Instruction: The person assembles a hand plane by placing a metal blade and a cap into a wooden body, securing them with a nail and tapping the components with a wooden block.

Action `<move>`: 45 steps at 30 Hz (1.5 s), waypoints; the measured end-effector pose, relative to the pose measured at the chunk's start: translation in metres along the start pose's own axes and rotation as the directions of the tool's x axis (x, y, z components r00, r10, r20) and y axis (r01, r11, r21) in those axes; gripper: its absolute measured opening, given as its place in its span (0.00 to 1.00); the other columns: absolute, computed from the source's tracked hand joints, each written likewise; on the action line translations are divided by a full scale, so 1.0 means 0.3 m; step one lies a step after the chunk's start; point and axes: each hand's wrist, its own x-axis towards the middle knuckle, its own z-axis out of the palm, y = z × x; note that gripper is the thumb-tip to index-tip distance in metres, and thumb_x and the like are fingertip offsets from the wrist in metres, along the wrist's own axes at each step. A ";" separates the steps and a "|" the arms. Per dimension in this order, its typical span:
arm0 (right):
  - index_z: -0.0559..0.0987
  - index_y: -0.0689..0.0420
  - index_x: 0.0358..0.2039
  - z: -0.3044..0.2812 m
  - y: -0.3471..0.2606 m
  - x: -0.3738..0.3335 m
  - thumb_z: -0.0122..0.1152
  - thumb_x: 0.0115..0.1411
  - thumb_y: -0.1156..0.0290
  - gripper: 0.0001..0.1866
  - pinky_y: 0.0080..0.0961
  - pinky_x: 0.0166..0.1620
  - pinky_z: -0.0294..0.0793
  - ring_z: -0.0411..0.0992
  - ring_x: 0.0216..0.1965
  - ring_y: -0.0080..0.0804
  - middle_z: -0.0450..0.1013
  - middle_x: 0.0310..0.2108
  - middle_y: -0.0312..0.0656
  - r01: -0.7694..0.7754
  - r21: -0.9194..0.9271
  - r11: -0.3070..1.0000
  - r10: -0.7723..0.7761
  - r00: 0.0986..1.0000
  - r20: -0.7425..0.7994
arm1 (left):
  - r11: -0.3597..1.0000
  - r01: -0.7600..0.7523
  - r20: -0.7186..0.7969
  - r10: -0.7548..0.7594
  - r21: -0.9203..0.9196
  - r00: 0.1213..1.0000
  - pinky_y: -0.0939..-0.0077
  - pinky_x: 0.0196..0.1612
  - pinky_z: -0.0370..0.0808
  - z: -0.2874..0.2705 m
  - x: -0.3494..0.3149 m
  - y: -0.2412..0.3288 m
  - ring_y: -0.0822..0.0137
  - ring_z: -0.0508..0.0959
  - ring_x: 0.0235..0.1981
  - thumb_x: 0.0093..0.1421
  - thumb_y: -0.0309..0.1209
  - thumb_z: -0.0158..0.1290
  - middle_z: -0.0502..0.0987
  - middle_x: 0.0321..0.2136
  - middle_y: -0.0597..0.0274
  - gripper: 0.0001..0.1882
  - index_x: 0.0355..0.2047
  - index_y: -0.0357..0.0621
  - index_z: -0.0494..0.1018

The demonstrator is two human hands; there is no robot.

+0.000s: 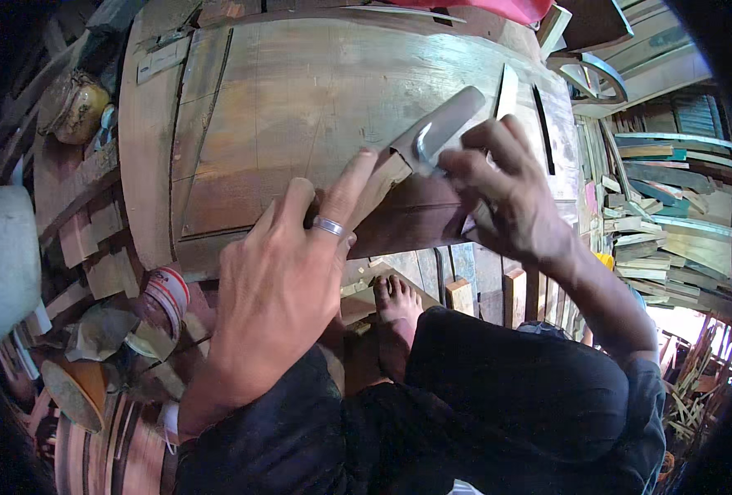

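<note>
A piece of wood (457, 115) with a smooth, rounded far end slants over the near edge of a worn wooden bench (292, 99). My left hand (279, 264), with a silver ring on one finger, grips its near part, the index finger stretched along it. Beside its middle, my right hand (510, 194) has its fingers curled and partly smeared by motion. Close to those fingertips is a pale, shiny, blurred edge; what they hold cannot be made out. A pale thin strip (507, 92) lies on the bench just beyond the right hand.
Left of the bench are a white container (7, 256), a red-and-white striped tub (165, 297), an orange cone-shaped cup (81, 392) and a yellowish jar (84, 107). Stacked wood offcuts (671, 198) fill the right side. My bare foot (396, 301) rests below the bench edge.
</note>
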 end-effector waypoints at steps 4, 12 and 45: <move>0.81 0.57 0.48 0.001 0.064 0.011 0.63 0.59 0.77 0.16 0.41 0.49 0.70 0.67 0.39 0.46 0.69 0.38 0.47 -0.082 0.005 0.997 0.082 0.978 -0.193 | 0.989 -0.052 0.007 0.051 0.136 0.999 0.46 0.38 0.82 -0.026 -0.029 0.016 0.43 0.84 0.41 0.69 0.29 0.54 0.74 0.45 0.48 0.40 0.79 0.69 0.57; 0.80 0.53 0.48 -0.015 0.083 0.029 0.61 0.58 0.76 0.16 0.42 0.49 0.71 0.68 0.43 0.47 0.72 0.40 0.44 -0.042 -0.007 0.999 0.041 0.992 -0.116 | 1.000 0.024 0.013 -0.024 0.010 1.000 0.39 0.41 0.77 -0.015 -0.037 0.003 0.33 0.80 0.39 0.69 0.30 0.56 0.72 0.42 0.44 0.39 0.77 0.73 0.60; 0.80 0.63 0.46 -0.037 0.033 0.059 0.61 0.58 0.83 0.14 0.42 0.45 0.70 0.68 0.40 0.49 0.69 0.38 0.47 -0.063 -0.079 0.995 0.054 0.991 -0.119 | 1.000 -0.011 -0.031 0.011 -0.003 0.999 0.41 0.42 0.78 -0.002 -0.034 0.006 0.33 0.81 0.39 0.67 0.28 0.58 0.73 0.45 0.41 0.43 0.79 0.70 0.57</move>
